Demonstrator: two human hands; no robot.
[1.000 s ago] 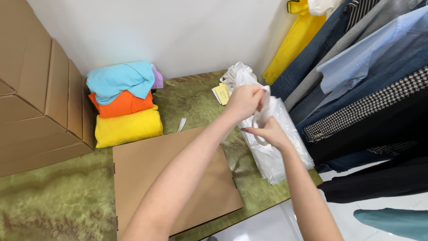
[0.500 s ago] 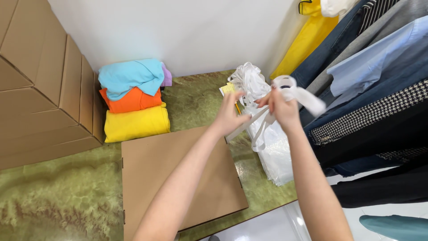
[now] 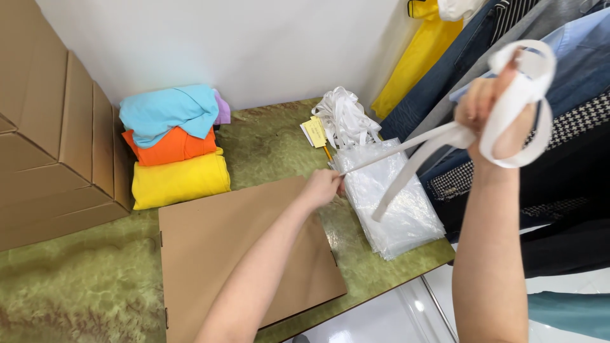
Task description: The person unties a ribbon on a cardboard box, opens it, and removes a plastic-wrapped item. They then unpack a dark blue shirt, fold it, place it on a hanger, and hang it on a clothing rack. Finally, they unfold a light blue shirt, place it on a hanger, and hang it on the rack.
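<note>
Diagonally, white ribbon (image 3: 438,136) between both hands

The right hand (image 3: 492,108) is now raised high, the white ribbon (image 3: 438,136) is drawn taut, and the left hand (image 3: 323,187) is lowered beside the plastic bags (image 3: 397,203).

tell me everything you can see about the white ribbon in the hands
The white ribbon is a flat, cloth-like strip. It loops around the raised right hand and runs taut down to the left hand, which pinches it beside the clear plastic bags. A loose tail hangs over those bags.
</note>
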